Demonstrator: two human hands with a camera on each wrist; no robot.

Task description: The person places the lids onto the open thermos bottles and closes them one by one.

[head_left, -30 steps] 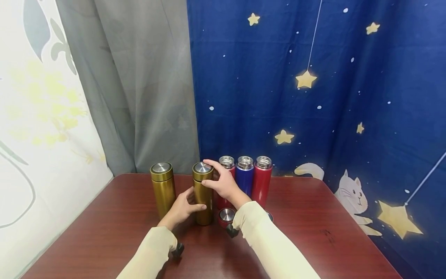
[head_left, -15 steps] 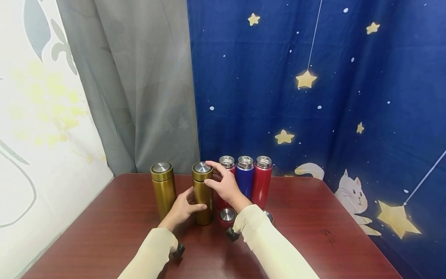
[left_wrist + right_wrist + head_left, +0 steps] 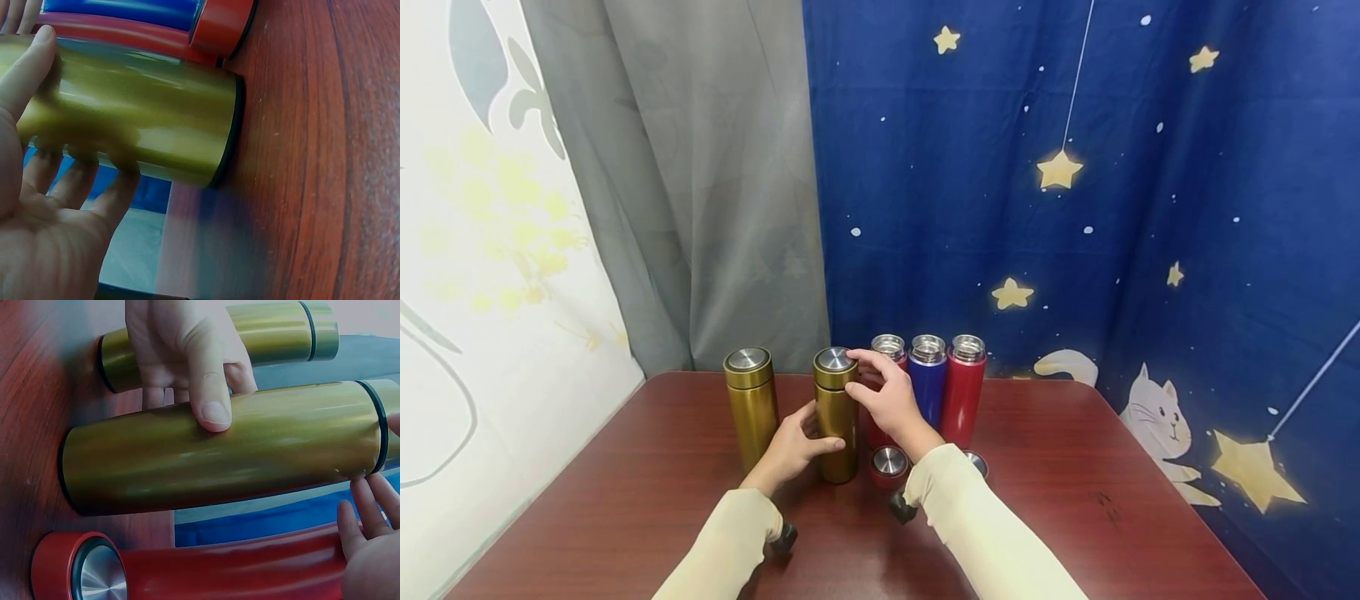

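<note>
Head view: held gold flask (image 3: 837, 417), lidded

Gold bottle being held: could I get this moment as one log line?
left hand: holds gold bottle | right hand: at lid | lid: on

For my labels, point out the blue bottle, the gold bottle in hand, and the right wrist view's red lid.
Blue bottle (image 3: 927, 390): head view, front of the body.
Gold bottle (image 3: 281, 447): right wrist view, mid-body.
Red lid (image 3: 60, 565): right wrist view, red side wall.
</note>
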